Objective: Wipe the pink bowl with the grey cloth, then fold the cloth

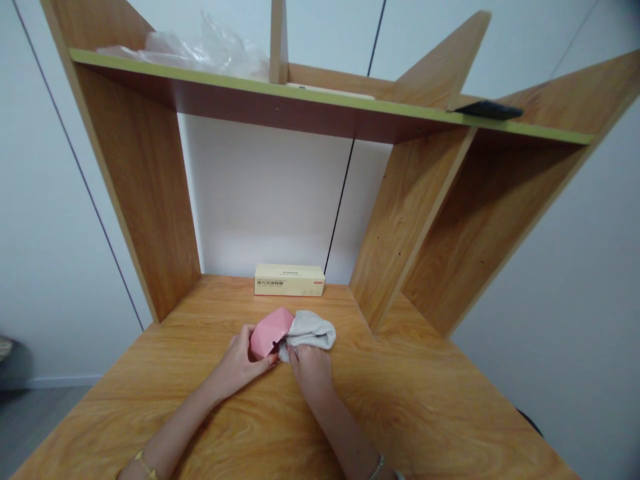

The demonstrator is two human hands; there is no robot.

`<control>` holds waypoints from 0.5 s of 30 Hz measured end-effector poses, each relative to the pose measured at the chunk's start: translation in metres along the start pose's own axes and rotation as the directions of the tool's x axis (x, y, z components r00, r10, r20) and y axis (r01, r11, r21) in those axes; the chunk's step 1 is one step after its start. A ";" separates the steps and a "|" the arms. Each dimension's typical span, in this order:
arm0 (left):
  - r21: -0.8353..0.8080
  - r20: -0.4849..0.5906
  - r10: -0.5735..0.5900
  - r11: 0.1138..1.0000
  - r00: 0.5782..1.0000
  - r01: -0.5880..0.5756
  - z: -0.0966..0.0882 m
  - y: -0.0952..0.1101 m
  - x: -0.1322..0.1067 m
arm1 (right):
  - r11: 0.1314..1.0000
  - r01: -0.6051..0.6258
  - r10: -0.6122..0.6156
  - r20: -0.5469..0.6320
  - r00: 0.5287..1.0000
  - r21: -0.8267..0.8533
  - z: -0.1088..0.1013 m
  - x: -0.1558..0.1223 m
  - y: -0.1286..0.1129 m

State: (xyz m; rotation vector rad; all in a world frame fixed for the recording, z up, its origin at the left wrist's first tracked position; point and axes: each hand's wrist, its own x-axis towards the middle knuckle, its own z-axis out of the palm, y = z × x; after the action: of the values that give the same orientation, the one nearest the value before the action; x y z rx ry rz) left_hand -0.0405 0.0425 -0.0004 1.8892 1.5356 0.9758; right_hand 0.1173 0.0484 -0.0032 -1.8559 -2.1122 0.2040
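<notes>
My left hand (243, 363) is closed around a small pink angular object (270, 330), holding it tilted just above the wooden desk (425, 400). My right hand (311, 369) is pinched on a grey cloth (313, 329) that is bunched against the pink object's right side. Both hands meet at the middle of the desk. What the pink object's underside looks like is hidden by my fingers.
A long cream box (289, 279) with red print lies at the back of the desk against the white wall. Wooden side panels rise left and right. The shelf above carries crumpled clear plastic (200, 50) and a flat black item (493, 110).
</notes>
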 end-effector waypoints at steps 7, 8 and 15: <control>-0.046 -0.030 0.014 0.999 0.999 -0.015 0.004 -0.006 0.002 | 0.909 0.162 -0.218 0.107 0.970 0.384 0.017 0.003 -0.004; -0.052 -0.032 0.021 0.998 0.999 -0.023 0.004 -0.007 0.002 | 0.899 0.164 -0.227 0.112 0.967 0.405 0.017 0.003 -0.004; -0.006 0.021 0.052 0.999 0.998 -0.052 0.013 -0.013 0.001 | 0.994 0.064 -0.062 0.023 0.998 -0.083 -0.004 0.002 0.001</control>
State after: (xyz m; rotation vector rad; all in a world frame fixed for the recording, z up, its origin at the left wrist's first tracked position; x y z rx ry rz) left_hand -0.0385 0.0468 -0.0182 1.9386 1.4766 0.9782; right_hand 0.1194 0.0504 0.0008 -1.8374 -2.2215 0.1215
